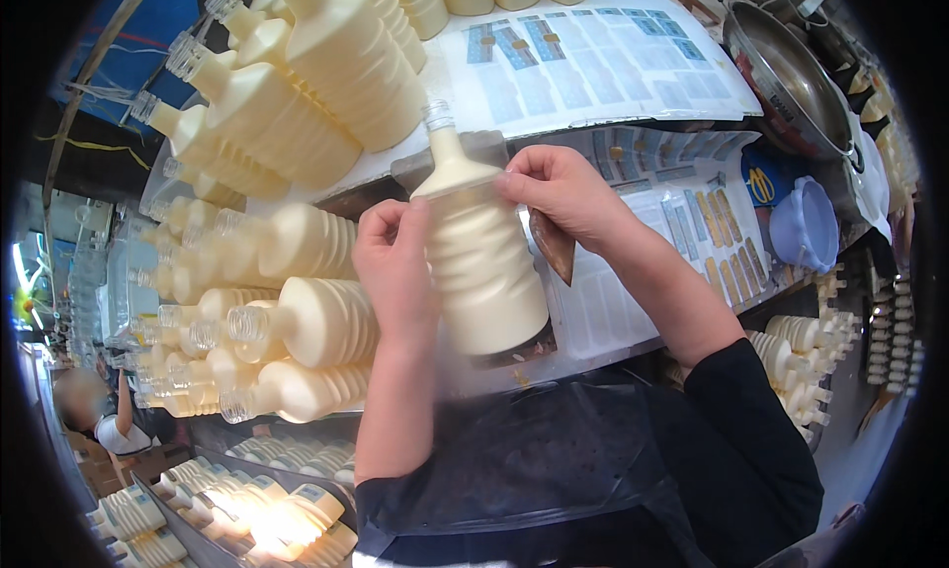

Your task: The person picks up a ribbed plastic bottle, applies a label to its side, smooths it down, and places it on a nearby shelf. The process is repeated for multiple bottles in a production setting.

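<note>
A cream-coloured bottle (486, 271) with ribbed sides and a clear threaded neck stands in front of me, its neck pointing away. My left hand (393, 257) is closed in a pinch at the left of the bottle's shoulder. At the right of the shoulder, the thumb and forefinger of my right hand (559, 187) pinch together. A faint straight edge runs across the bottle between both hands; whether it is a clear film I cannot tell. Out of my right hand's curled fingers hangs a flat, brown, pointed scraper-like piece (553, 246).
Cream bottles stand at the back left (287, 113), and more lie stacked on the left (316, 311). Printed label sheets (603, 59) cover the table beyond and to the right. A blue-violet basin (804, 224) and a wide metal pan (786, 69) sit at right. Far left is another person (124, 435).
</note>
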Demonstrator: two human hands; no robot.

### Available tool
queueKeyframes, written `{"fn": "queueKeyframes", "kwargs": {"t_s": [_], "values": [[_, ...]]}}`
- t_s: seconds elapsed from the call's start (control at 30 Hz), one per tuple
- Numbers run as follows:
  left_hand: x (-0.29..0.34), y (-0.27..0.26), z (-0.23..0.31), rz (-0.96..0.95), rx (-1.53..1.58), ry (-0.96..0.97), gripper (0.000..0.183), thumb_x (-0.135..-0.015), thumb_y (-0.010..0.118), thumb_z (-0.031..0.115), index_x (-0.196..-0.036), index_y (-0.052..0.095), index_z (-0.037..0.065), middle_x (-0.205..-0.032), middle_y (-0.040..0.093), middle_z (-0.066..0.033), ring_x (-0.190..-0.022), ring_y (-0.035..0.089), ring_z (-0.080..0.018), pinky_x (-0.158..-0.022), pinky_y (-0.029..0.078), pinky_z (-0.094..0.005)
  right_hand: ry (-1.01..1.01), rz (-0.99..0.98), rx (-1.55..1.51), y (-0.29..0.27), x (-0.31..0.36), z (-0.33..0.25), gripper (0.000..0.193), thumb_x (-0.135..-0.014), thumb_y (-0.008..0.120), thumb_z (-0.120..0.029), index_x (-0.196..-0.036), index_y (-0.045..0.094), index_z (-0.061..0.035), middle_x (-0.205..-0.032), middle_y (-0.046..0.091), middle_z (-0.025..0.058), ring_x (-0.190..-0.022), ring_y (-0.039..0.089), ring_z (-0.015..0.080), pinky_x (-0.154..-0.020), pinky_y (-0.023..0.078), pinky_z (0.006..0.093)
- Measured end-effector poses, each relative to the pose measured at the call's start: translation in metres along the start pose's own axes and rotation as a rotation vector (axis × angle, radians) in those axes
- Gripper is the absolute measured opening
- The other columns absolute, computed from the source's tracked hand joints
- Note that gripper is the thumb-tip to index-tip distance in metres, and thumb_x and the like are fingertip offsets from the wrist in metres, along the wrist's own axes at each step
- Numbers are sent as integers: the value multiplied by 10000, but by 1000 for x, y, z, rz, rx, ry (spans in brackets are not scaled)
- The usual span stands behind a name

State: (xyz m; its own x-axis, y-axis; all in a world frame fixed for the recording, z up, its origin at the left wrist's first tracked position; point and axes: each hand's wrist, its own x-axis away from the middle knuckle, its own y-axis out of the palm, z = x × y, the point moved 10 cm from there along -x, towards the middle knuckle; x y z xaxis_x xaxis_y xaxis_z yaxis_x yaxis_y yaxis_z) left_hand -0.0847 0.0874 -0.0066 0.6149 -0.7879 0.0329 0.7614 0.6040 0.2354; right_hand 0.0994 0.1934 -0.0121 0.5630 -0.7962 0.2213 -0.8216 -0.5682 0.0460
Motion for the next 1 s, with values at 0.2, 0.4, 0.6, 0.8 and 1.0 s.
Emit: {"fn": "queueKeyframes", "kwargs": {"t_s": [0.2,0.4,0.6,0.8,1.0], "values": [[-2,-6,-14,85,50,-46,200,-1063,595,234,-1147,595,53,-976,651,-9,-833,570,-63,-776,471,-220,-15,10,44,-1,-5,5,206,-971,720,-237,-951,665,-39,-820,663,-11,-659,565,20,-548,441,194],[4,25,-6,-104,-266,-96,437,-1125,413,393,-1357,470,27,-1214,612,-103,-1067,606,-146,-940,513,-312,-98,74,107,-2,-9,4,188,-951,713,-196,-941,666,-14,-827,669,-11,-726,578,32,-627,478,219],[3,31,-32,-204,-105,-217,425,-1101,482,370,-1365,438,39,-1206,600,-106,-1063,593,-149,-924,511,-323,-140,133,182,2,5,-18,255,-911,727,-238,-908,688,14,-816,717,88,-737,658,138,-691,533,316],[3,33,-35,-203,-20,-245,432,-1071,562,335,-1357,420,45,-1177,607,-105,-1017,608,-139,-887,531,-308,-176,163,250,2,8,-24,250,-897,714,-217,-916,687,31,-778,703,116,-709,668,177,-675,531,330],[2,31,-35,-185,-37,-240,441,-1050,597,277,-1361,409,27,-1214,593,-120,-1042,604,-147,-899,532,-306,-156,151,229,2,7,-22,169,-911,710,-150,-897,670,14,-786,647,-13,-718,566,42,-641,486,232]]}}
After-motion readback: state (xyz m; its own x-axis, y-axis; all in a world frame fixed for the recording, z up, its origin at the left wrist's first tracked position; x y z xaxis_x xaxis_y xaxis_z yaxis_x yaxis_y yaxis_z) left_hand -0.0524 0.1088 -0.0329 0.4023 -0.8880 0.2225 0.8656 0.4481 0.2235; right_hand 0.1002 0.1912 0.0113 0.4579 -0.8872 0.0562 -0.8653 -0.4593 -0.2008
